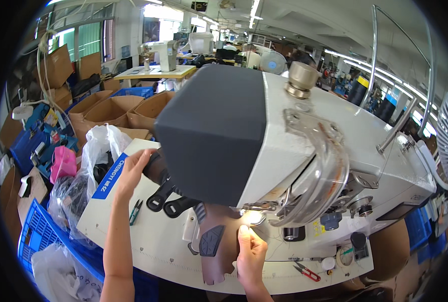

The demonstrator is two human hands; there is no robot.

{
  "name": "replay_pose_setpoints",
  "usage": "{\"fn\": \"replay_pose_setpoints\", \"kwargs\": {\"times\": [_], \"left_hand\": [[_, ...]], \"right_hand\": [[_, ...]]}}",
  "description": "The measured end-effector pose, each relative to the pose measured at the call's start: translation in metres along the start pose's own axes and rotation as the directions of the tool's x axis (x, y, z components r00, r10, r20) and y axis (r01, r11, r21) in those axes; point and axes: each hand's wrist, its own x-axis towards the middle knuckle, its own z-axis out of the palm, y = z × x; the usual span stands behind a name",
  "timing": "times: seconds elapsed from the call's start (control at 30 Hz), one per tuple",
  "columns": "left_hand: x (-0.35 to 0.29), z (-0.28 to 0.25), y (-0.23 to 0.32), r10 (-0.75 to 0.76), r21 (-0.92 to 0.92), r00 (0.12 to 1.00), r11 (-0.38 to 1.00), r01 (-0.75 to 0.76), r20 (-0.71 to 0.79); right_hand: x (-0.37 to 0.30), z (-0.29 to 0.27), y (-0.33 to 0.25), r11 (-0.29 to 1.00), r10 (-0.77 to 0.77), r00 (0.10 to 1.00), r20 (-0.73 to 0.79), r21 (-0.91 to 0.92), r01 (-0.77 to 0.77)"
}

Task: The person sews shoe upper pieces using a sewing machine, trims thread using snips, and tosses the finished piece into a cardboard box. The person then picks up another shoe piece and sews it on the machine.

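Observation:
A brown shoe upper with a dark grey grooved patch lies under the head of a white sewing machine. My right hand is closed at its right edge, thumb pressing beside the lit needle area. Further left, my left hand pinches a dark brown end of what appears to be the same upper, partly hidden by the machine's black cover. Two black levers hang between my hands. The cover hides the middle of the upper.
Teal thread snips lie left on the white machine table; red-handled snips and a tape roll lie right. Blue crate and plastic bags crowd the left side. Cardboard boxes stand behind.

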Motion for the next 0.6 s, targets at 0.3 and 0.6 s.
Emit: {"fn": "replay_pose_setpoints", "kwargs": {"times": [0.3, 0.6], "left_hand": [[-0.084, -0.037, -0.012, 0.035, -0.218, 0.949, 0.970, -0.107, -0.314], [-0.127, -0.073, 0.034, -0.010, -0.328, 0.809, 0.917, -0.227, -0.587]], "right_hand": [[-0.022, -0.012, -0.004, 0.964, 0.132, 0.926, 0.353, 0.170, -0.203], [-0.060, -0.005, -0.039, 0.992, -0.018, 0.668, 0.744, 0.095, -0.079]]}}
